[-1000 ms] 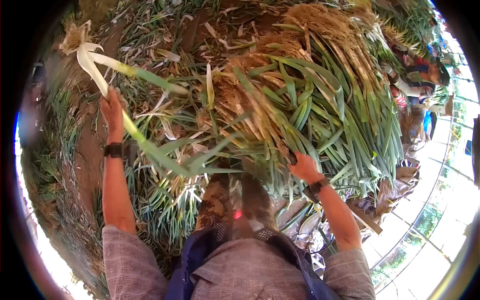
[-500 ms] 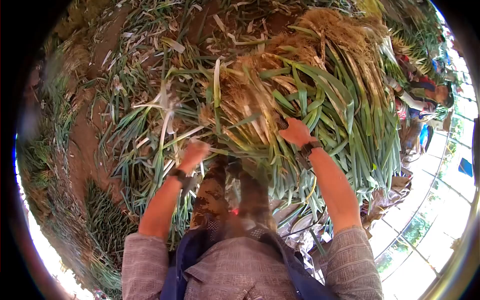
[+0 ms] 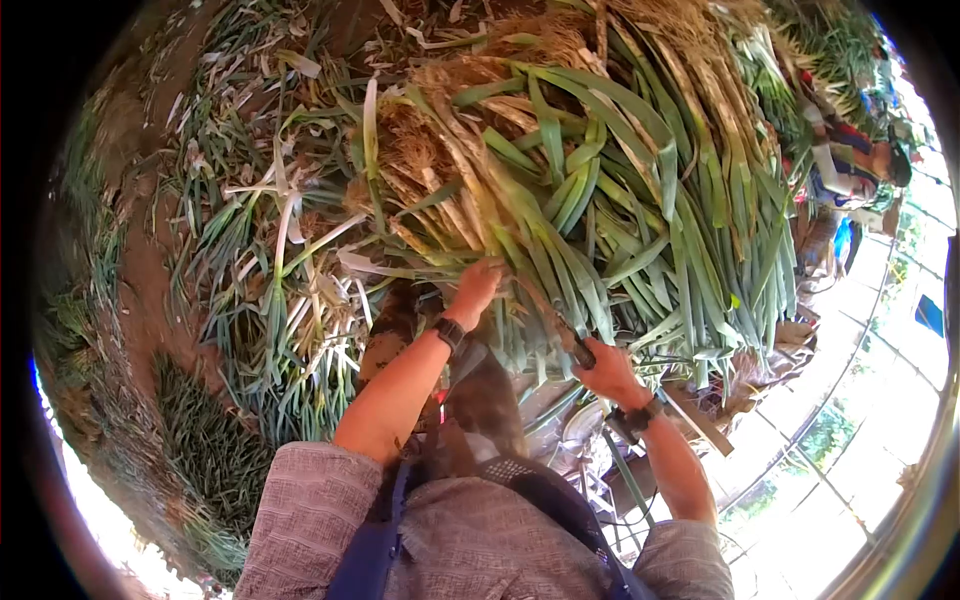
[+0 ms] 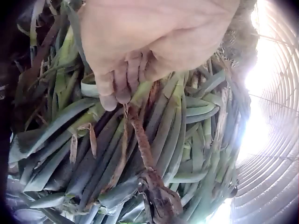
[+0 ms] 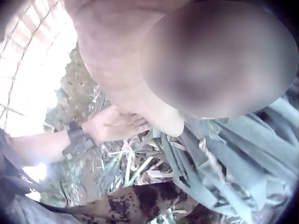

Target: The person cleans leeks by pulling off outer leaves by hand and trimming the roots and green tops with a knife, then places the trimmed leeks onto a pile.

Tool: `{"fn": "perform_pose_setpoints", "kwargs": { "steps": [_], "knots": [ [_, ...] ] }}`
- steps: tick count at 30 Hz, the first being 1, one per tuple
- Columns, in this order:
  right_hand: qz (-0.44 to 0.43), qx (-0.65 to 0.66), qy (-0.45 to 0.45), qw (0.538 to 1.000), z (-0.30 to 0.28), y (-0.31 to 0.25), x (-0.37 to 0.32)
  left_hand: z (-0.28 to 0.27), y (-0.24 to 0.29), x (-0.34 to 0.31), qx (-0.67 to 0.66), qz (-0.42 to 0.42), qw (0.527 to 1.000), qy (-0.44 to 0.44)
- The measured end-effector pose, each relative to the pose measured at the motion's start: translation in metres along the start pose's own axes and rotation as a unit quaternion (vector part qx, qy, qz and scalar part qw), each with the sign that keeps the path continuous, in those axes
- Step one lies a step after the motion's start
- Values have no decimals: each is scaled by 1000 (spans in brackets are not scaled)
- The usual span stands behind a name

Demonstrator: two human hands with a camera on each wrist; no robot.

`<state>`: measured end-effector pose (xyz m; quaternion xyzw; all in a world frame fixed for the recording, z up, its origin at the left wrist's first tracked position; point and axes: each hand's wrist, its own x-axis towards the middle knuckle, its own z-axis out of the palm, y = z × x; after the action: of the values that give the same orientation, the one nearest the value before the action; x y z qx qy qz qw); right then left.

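My right hand (image 3: 610, 372) grips the dark handle of a knife (image 3: 583, 350), whose narrow brown blade points up and left over the leek leaves. The rusty blade shows again in the left wrist view, just below my left fingertips (image 4: 108, 102). My left hand (image 3: 478, 288) is at the near left side of the leek heap (image 3: 560, 170). Its fingers reach down to the leeks, slightly bent, with no stalk visible across the palm. In the right wrist view a blurred patch hides much of the right hand (image 5: 117, 51); the left hand (image 5: 112, 125) shows behind it.
Left of my legs lie pale-stemmed leeks (image 3: 285, 235) among trimmed leaves. Bare brown soil (image 3: 145, 270) runs along the left, beside a dark green pile (image 3: 215, 440). Another person (image 3: 850, 165) is at the far right, near a bright mesh wall (image 3: 840, 370).
The leek that my left hand held out to the upper left is let go. That hand has swung right to the heap. My right hand rose over the heap, then came back down, still gripping the knife.
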<state>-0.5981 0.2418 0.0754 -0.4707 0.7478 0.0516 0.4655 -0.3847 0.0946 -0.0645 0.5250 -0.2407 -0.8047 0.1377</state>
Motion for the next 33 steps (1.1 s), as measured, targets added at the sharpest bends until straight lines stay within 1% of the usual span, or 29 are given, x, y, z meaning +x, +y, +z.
{"fn": "perform_pose_setpoints", "kwargs": {
  "steps": [1, 3, 4, 6, 8, 9, 11, 12, 14, 15, 16, 18, 19, 21, 22, 24, 25, 26, 27, 29, 30, 32, 33],
  "knots": [
    [1, 7, 0, 1000, 3, 2, -1, 3, 5, 6, 9, -12, 1000, 0],
    [14, 111, 48, 993, 11, 5, -1, 12, 10, 13, 20, -22, 999, 12],
    [15, 120, 47, 992, 13, 7, 0, 14, 8, 19, 25, -28, 999, 24],
    [-23, 98, 28, 995, 15, 11, 9, 20, 5, 32, 48, -20, 998, 38],
    [-16, 107, 18, 994, 20, 13, 12, 28, 9, 32, -52, -9, 996, 74],
    [-18, 123, 25, 992, 22, 15, 12, 31, 12, 32, -47, -13, 996, 73],
    [-32, 140, 52, 988, 23, 19, 10, 25, 14, 42, 15, -34, 991, 128],
    [-30, 144, 52, 988, 24, 21, 8, 22, 15, 45, 19, -37, 991, 128],
    [-31, 203, 59, 977, 21, 22, 5, 18, 22, 46, 14, -41, 996, 83],
    [-38, 227, 77, 970, 22, 23, 4, 17, 24, 44, 26, -34, 996, 79],
    [-37, 229, 77, 970, 19, 22, 4, 19, 24, 43, 28, -35, 996, 79],
    [-20, 222, 56, 973, 9, 20, 5, 25, 23, 41, -45, -43, 997, 53],
    [21, 166, -3, 986, -9, 9, 6, 28, 22, 41, -44, -45, 997, 52],
    [8, 148, 15, 989, -8, 13, 8, 34, 22, 42, -98, -29, 995, 12],
    [-9, 129, 33, 991, -8, 15, 9, 36, 23, 41, -99, -28, 995, 11],
    [-16, 108, 27, 994, -11, 17, 10, 36, 23, 36, -53, -17, 998, 15],
    [-32, 94, 46, 994, -11, 20, 9, 37, 22, 28, -54, -15, 998, 16],
    [-50, 81, 65, 993, -11, 20, 10, 37, 20, 18, -29, -35, 999, -7],
    [-52, 81, 65, 993, -11, 18, 9, 38, 18, 7, -2, -56, 998, -31],
    [-60, 0, 66, 996, -9, 15, 7, 39, -6, -9, -16, -60, 998, -22],
    [-62, -1, 67, 996, -7, 14, 7, 37, -17, -13, -31, -64, 997, -16],
    [-104, -13, 71, 992, -6, 10, 6, 33, -28, -20, -54, -57, 997, -8],
    [-102, -15, 68, 992, -6, 9, 4, 30, -32, -20, -75, -53, 996, 0]
  ]
}}
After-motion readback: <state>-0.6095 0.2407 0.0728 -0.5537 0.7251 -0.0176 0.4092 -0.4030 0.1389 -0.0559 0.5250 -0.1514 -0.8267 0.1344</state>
